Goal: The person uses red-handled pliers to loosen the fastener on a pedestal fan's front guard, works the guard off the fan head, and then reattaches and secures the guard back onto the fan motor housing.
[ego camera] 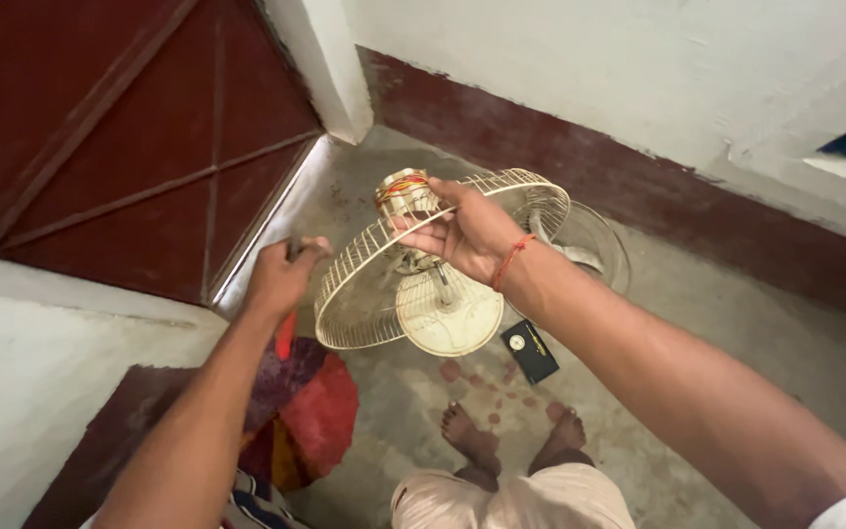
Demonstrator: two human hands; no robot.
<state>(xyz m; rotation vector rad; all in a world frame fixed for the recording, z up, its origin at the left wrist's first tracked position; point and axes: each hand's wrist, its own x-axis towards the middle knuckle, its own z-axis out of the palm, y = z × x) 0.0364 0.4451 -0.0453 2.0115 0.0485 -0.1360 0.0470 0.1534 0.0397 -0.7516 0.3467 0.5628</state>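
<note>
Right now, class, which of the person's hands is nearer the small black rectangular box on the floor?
Right. The right hand grips the cream wire fan guard above the box; the left hand is farther off.

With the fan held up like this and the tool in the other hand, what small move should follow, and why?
Probably bring the left hand and its red-handled tool over to the motor. The right hand grips the wire guard beside the motor, holding the fan tilted above the floor, and the copper windings are exposed and facing up. The tool's tip is hidden, so where it fits is unclear.
</note>
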